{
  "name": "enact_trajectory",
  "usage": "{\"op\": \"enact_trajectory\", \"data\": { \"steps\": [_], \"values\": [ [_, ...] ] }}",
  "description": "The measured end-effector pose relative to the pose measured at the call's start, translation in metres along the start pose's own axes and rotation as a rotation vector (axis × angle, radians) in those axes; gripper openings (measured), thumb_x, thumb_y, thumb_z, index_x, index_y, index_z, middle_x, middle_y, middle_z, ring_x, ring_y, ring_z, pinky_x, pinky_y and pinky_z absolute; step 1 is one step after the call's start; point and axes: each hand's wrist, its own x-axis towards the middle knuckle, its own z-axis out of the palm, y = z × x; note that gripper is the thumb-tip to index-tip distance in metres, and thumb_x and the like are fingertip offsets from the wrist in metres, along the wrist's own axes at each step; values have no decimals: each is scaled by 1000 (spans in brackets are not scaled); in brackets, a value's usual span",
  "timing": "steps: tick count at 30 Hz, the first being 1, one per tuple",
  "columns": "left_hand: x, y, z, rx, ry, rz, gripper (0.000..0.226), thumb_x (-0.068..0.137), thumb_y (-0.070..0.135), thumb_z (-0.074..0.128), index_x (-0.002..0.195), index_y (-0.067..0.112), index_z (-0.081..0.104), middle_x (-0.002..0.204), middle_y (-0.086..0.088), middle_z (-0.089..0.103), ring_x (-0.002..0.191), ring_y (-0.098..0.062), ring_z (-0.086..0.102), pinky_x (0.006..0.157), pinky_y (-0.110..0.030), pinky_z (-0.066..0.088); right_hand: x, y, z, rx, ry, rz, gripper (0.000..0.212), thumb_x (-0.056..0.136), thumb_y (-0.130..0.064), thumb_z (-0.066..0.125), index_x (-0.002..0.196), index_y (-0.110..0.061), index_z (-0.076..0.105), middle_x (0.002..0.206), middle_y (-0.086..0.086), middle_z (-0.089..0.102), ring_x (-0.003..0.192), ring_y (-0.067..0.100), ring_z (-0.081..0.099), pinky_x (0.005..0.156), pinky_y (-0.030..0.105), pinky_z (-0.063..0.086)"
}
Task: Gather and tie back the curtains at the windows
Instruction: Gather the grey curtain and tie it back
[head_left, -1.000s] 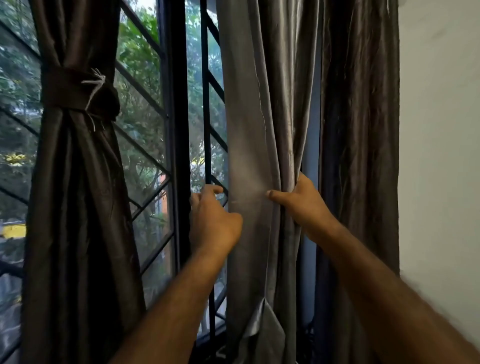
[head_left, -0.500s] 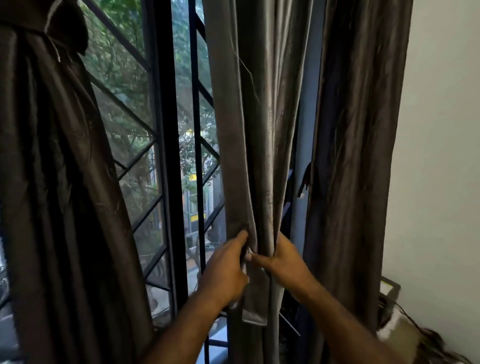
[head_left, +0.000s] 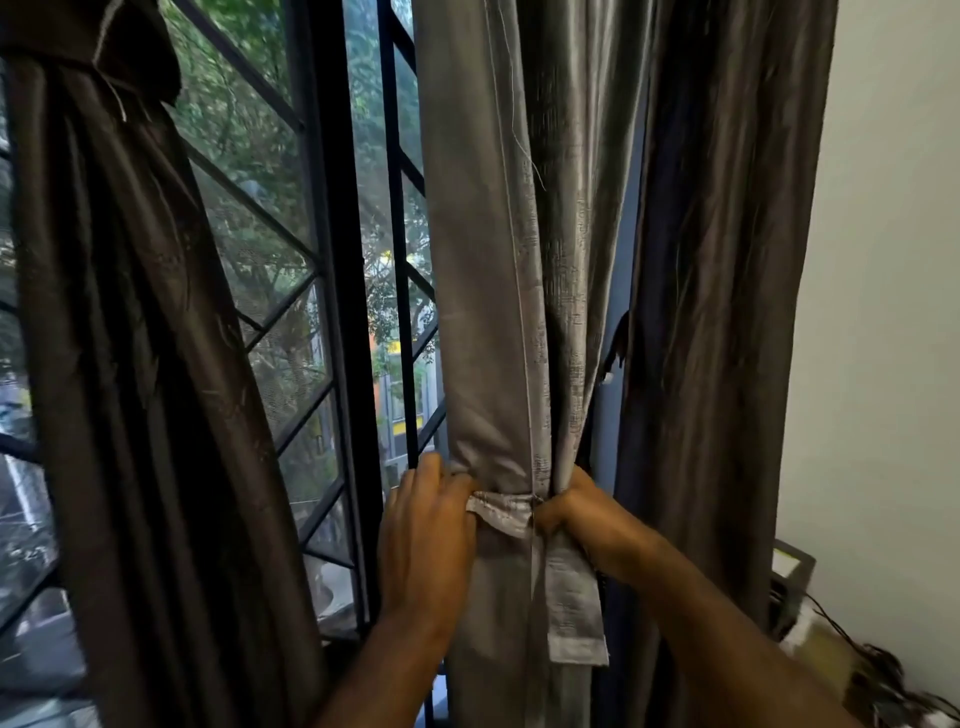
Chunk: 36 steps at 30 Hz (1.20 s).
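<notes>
Both hands are at the grey curtain (head_left: 498, 312), which hangs bunched between the window grille (head_left: 400, 291) and the dark curtain (head_left: 717, 312) by the wall. The left hand (head_left: 426, 540) and right hand (head_left: 587, 525) each pinch an end of the tie-back band (head_left: 501, 512) crossing its front. One strip of the band dangles below the right hand.

Domestic room, likely a home. Window (head_left: 270, 291) with black metal grille (head_left: 400, 260) of diagonal bars; trees and part of a building outside (street side, seen from above ground level). Long satin-like curtains: a dark brown curtain (head_left: 130, 364) tied high up, a grey curtain (head_left: 498, 291) gathered, another dark curtain (head_left: 722, 312) against a plain white wall (head_left: 883, 312). Tangled cables (head_left: 883, 675) in the lower right corner.
</notes>
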Motion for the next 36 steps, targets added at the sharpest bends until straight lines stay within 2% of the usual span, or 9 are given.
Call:
{"op": "enact_trajectory", "data": {
  "steps": [4, 6, 15, 20, 24, 29, 31, 34, 36],
  "values": [
    [-6, -1, -2, 9, -4, -26, 33, 70, 8, 77, 96, 28, 74, 75, 3, 64, 64, -20, 64, 51, -29, 48, -1, 8, 8, 103, 131, 4, 47, 47, 6, 48, 90, 6, 68, 82, 14, 72, 89, 43, 69, 72, 50, 57],
    [-8, -1, -2, 7, -7, -41, 27, 72, 15, 81, 93, 31, 75, 69, 6, 66, 57, -16, 64, 48, -25, 46, -4, 13, 12, 189, 201, -1, 45, 47, 6, 49, 90, 13, 64, 83, 21, 68, 96, 54, 63, 79, 61, 55],
    [10, 3, 18, -391, 48, -282, 17, 90, 25, 59, 92, 30, 76, 75, 2, 73, 66, -19, 68, 54, -32, 52, -17, 3, 16, 323, 126, 37, 49, 55, 13, 47, 96, 3, 72, 96, 26, 73, 91, 38, 71, 82, 50, 59],
    [9, -2, 22, -336, 92, -202, 19, 89, 7, 56, 90, 15, 73, 88, -2, 61, 81, -23, 59, 64, -19, 35, -22, 4, 19, 379, 183, 21, 40, 59, 16, 47, 94, 12, 65, 87, 25, 67, 84, 39, 66, 73, 44, 57],
    [9, 15, 19, -390, 94, -97, 21, 80, 3, 60, 64, 12, 68, 64, -1, 54, 59, -16, 52, 51, -30, 38, -21, 4, 22, 478, 103, 73, 57, 54, 13, 46, 110, 14, 60, 91, 25, 63, 85, 39, 62, 73, 42, 55],
    [9, 12, 5, -621, -221, -119, 32, 83, 3, 66, 57, 20, 60, 62, 5, 67, 53, 9, 53, 50, -16, 43, -27, 1, 17, 429, 80, 34, 45, 64, 20, 42, 99, 6, 66, 76, 17, 69, 70, 28, 69, 60, 36, 57],
    [9, 11, -6, -741, -420, -164, 18, 83, -4, 64, 75, 10, 71, 73, -3, 73, 69, -2, 66, 66, -31, 57, -28, 1, 14, 380, 90, 26, 45, 70, 25, 37, 97, 3, 67, 76, 17, 68, 70, 28, 68, 60, 36, 58],
    [3, 11, -20, -1125, -624, -330, 48, 73, -14, 59, 111, 13, 67, 101, -8, 75, 97, -24, 70, 88, -44, 57, -28, 1, 14, 344, 120, -9, 49, 69, 25, 39, 103, 5, 68, 87, 24, 69, 84, 36, 67, 72, 44, 58],
    [-1, 18, -30, -1379, -697, -394, 58, 67, 0, 66, 122, 15, 60, 112, -10, 73, 105, -26, 68, 91, -43, 54, -30, 1, 15, 312, 112, -15, 54, 69, 24, 40, 110, 3, 68, 100, 28, 71, 96, 41, 68, 86, 52, 56]
  ]
}}
